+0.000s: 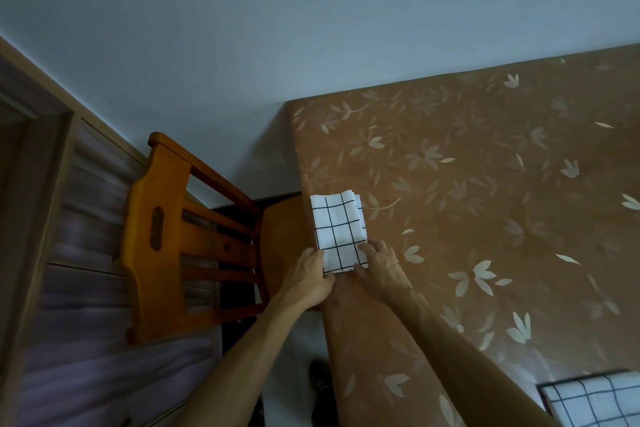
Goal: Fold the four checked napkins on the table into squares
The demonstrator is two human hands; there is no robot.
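A folded white napkin with black checks (337, 230) lies in a small stack at the left edge of the table (485, 184), which has a brown leaf-patterned cover. My left hand (310, 279) grips the stack's near left corner. My right hand (379, 263) rests flat on its near right corner, fingers spread on the cloth. Layers of folded cloth show at the stack's far right edge. Another checked napkin (595, 400) lies at the table's near right, cut off by the frame.
A wooden chair (173, 232) stands close to the table's left edge, its seat tucked under beside the stack. A pale wall runs behind the table. Wood panelling and a door frame are at the far left.
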